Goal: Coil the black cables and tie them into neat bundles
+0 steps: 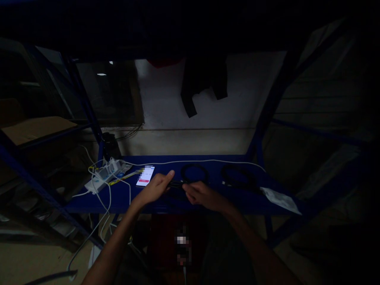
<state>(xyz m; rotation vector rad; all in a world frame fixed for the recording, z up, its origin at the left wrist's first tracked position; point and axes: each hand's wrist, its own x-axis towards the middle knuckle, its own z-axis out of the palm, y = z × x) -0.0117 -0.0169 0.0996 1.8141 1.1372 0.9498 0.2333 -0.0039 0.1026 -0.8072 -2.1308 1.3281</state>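
Over the front of the blue shelf, my left hand (158, 186) and my right hand (202, 194) are both closed on a black cable (176, 184). Its dark strands run side by side across the gap between my hands, and the thumb of my left hand points up. Below them the rest of the cable is too dark to make out. A coiled black cable (195, 165) lies just behind my right hand. Farther right is a second black coil (236, 176). A phone with a lit screen (145, 176) lies left of my left hand, partly blurred out.
White leads run from a power strip (103, 176) at the shelf's left end. A yellow pen-like stick (120, 179) lies beside it. A clear plastic bag (280, 200) rests at the right end. Blue posts frame the shelf (261, 206), and dark clothing (204, 79) hangs behind.
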